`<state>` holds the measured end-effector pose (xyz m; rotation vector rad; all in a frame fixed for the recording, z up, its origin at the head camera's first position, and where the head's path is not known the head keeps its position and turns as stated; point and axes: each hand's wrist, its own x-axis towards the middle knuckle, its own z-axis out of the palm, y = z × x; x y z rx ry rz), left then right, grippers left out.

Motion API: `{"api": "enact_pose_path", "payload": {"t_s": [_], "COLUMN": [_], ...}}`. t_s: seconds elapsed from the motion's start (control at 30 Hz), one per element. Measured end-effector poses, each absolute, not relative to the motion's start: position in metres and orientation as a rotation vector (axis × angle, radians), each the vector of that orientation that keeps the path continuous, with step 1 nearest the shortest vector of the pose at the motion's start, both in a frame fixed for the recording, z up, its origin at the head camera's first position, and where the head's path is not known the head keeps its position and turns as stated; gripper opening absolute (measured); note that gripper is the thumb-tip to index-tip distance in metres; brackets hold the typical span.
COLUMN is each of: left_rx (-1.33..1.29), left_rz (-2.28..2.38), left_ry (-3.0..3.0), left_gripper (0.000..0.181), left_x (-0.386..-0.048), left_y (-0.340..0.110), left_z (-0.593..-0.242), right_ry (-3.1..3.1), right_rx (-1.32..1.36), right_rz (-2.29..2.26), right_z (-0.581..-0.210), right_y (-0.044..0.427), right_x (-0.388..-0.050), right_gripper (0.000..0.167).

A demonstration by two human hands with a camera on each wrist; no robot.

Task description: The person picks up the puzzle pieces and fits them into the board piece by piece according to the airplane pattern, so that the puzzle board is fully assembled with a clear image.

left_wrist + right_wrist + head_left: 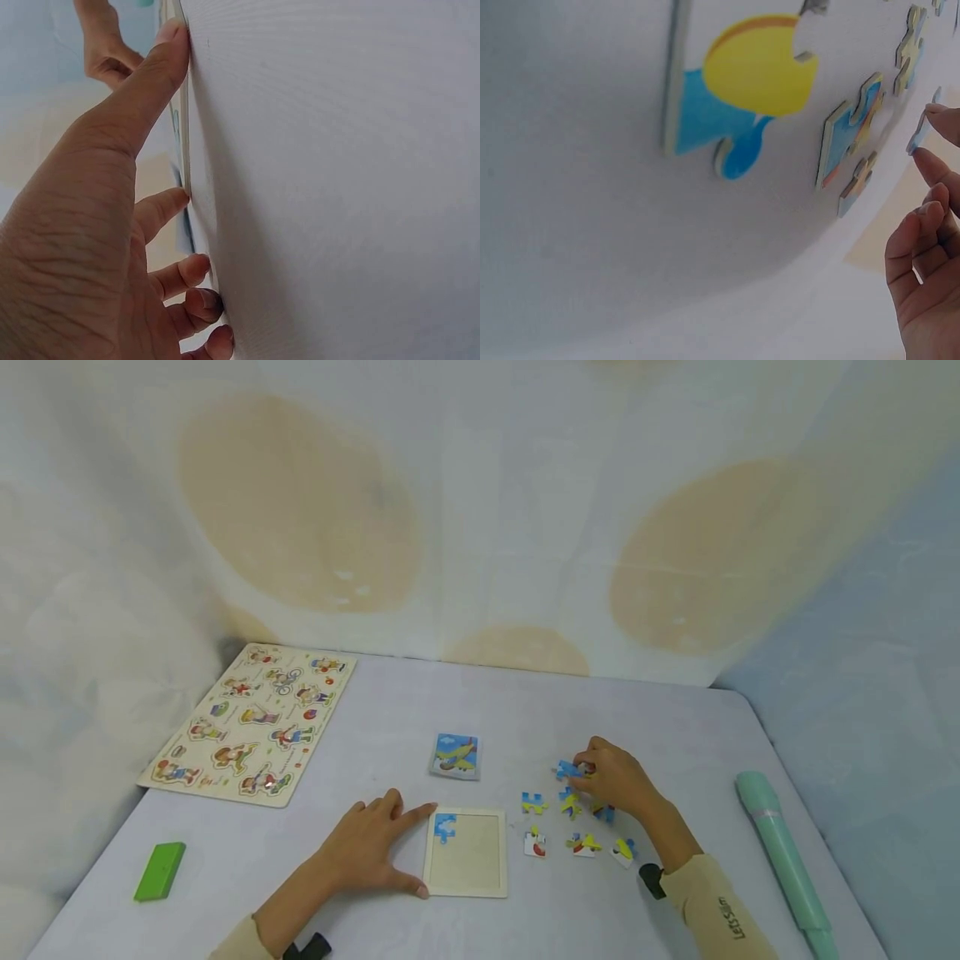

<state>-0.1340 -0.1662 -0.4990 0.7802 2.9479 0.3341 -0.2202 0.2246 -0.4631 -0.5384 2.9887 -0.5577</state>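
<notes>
Nearest, the wooden jigsaw tray (pixel 468 864) lies flat on the pale surface (pixel 420 935), one blue corner piece (pixel 444 828) seated in its far left corner. Left hand (pixel 367 852), at the tray's left edge: unclenched, grasping nothing, thumb and forefinger spread against the two left corners. The brace is judged sound; pressure should stay light and level so the tray neither slides nor tips. Right of the tray lie at least six loose jigsaw pieces (pixel 584 845). Right hand (pixel 613 777), farther back to the tray's right: pinching a puzzle piece (pixel 920 133) between thumb and finger; whether it is fully clear of the surface cannot be told. Recommended handling: grip opposite edges, lift straight, avoid dragging adjacent pieces, and check orientation against the picture card (pixel 455 756) beyond the tray. Farthest, left of and beyond the tray: a figure puzzle board (pixel 247 727).
</notes>
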Motion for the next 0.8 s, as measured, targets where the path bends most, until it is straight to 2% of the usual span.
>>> {"api": "enact_pose_path", "payload": {"t_s": [0.8], "left_rx": [0.788], "left_rz": [0.338], "left_ry": [2.949], "left_gripper": [0.105], "left_x": [-0.133], "left_y": [-0.166], "left_z": [-0.499], "right_ry": [2.975], "right_rx": [-0.534], "right_rz": [-0.629], "right_z": [-0.462], "right_y": [0.215], "right_x": [-0.209], "right_gripper": [0.028]}}
